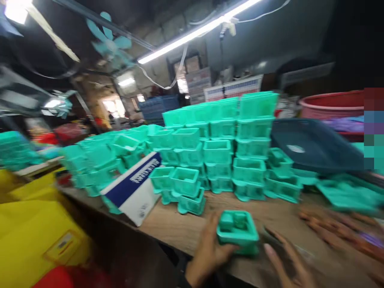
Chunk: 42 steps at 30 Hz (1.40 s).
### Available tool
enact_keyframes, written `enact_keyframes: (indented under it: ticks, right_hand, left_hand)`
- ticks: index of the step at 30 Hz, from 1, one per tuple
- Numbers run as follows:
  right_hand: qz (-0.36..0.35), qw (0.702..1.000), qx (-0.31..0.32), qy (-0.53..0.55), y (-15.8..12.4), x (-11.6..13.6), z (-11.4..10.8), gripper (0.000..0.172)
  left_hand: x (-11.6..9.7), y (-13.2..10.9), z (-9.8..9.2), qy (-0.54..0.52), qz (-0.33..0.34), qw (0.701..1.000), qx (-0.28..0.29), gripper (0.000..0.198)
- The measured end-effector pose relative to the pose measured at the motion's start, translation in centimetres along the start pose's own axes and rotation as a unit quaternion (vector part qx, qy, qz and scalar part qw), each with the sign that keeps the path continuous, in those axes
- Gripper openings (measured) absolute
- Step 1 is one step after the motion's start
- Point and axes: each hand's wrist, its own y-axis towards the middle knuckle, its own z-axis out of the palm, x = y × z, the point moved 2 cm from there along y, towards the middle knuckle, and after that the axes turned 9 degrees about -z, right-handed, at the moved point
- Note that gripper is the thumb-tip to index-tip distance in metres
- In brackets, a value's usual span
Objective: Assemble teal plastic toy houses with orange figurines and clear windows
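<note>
My left hand point(207, 249) grips a green plastic box point(238, 232) by its left side, thumb along the near wall. The box is open-topped, with small raised compartments inside, and is held low over the wooden table point(171, 224). To its right is my right hand point(286, 260), apart from the box and smeared by motion. A dark, narrow, pointed thing point(271, 236) shows between its thumb and fingers; its kind cannot be made out. Just beyond my hands, more green boxes point(184, 182) stand stacked in rows.
A white and blue carton point(135, 190) leans at the table's left edge. Reddish-brown pieces point(333, 232) lie on the right, near a dark blue basin point(318, 148) and a red tub point(333, 104). Yellow sacks point(36, 240) fill the lower left.
</note>
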Motion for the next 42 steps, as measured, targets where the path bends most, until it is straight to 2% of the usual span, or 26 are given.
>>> enact_keyframes:
  ticks: [3,4,5,8,11,16,18,24,28,31,35,39,40,42]
  right_hand:
    - [-0.029,0.998,0.010,-0.051,-1.8,1.9,-2.3,0.035]
    - [-0.034,0.997,0.034,-0.057,-2.3,2.4,-2.8,0.031]
    - [-0.033,0.996,0.054,-0.065,-2.8,2.9,-3.3,0.029]
    - [-0.018,0.993,0.089,-0.082,-3.7,3.7,-5.3,0.024]
    - [-0.001,0.994,0.064,-0.093,-3.8,3.4,-7.2,0.024]
    - [-0.018,0.993,-0.015,-0.117,-2.3,1.8,-9.4,0.023]
    - [-0.029,0.991,-0.029,-0.130,-1.6,1.1,-10.0,0.022]
    - [-0.038,0.983,-0.042,-0.174,-1.1,-1.0,-10.5,0.028]
    - [-0.070,0.974,-0.027,-0.213,-1.2,-2.6,-10.3,0.033]
    - [-0.130,0.966,-0.009,-0.222,-0.1,-3.2,-9.0,0.035]
    - [-0.192,0.968,0.036,-0.155,3.5,-1.4,-3.9,0.037]
    - [-0.244,0.964,0.084,-0.060,7.3,2.8,2.3,0.039]
    - [-0.251,0.962,0.098,-0.045,8.1,3.7,3.6,0.039]
    - [-0.246,0.958,0.140,-0.044,9.4,5.1,5.7,0.038]
  left_hand:
    - [0.1,1.4,-1.9,0.088,0.050,0.994,-0.034,0.073]
    - [0.3,2.0,-2.2,0.109,0.078,0.990,-0.051,0.062]
    - [0.5,2.6,-2.4,0.128,0.107,0.984,-0.057,0.053]
    - [1.0,3.9,-2.8,0.172,0.188,0.963,-0.089,0.042]
    - [1.2,4.7,-3.4,0.207,0.220,0.946,-0.115,0.040]
    - [1.3,5.6,-4.4,0.243,0.242,0.935,-0.086,0.036]
    - [1.4,5.6,-4.4,0.254,0.254,0.929,-0.093,0.036]
    - [1.1,5.2,-3.2,0.280,0.273,0.909,-0.143,0.050]
    - [0.2,3.8,-2.6,0.299,0.244,0.896,-0.219,0.050]
    - [-1.5,2.1,-2.6,0.302,0.236,0.883,-0.272,0.043]
    - [-4.4,0.4,-4.2,0.277,0.247,0.868,-0.331,0.031]
    - [-5.8,0.6,-8.2,0.303,0.200,0.848,-0.385,0.030]
    - [-5.8,1.2,-9.4,0.319,0.185,0.849,-0.379,0.031]
    - [-5.5,2.7,-11.6,0.350,0.164,0.862,-0.328,0.031]
